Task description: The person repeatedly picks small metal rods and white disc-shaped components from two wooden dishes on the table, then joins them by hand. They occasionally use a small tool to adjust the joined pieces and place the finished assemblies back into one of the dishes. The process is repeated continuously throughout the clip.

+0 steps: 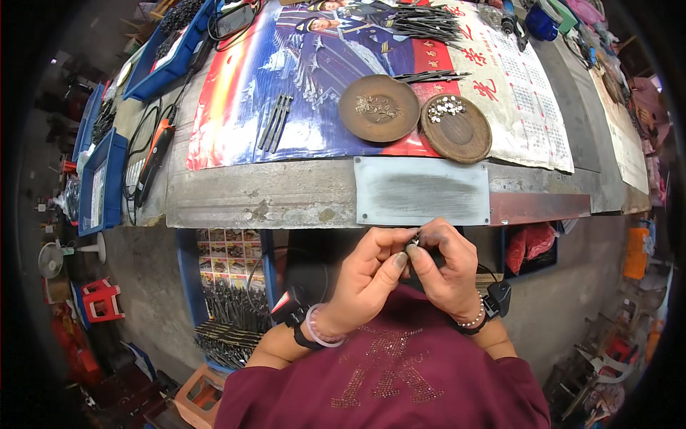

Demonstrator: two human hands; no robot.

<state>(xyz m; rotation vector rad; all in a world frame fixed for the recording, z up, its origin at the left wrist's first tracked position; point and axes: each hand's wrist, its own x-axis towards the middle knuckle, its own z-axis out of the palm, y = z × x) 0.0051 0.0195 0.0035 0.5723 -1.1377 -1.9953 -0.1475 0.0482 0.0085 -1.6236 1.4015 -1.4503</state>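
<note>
Below the table's front edge, my left hand (pixel 369 277) and my right hand (pixel 450 270) meet at the fingertips. Both are closed in a pinch around a small dark piece with a light spot (pixel 413 244); its kind is too covered to tell. Just beyond them lies a pale, grey-smeared plate (pixel 421 202) on the table edge. Farther back, a brown round dish (pixel 355 125) holds small thin golden bits. Beside it, a wooden dish (pixel 459 145) has white beads gathered at its far side.
Several thin black rods (pixel 277 123) lie on the poster sheet (pixel 236 136), with more black rods (pixel 429 25) at the back. An orange-and-black corded tool (pixel 154 159) rests at left by a blue tray (pixel 102 182). A bin of black rods (pixel 232 300) stands below the table.
</note>
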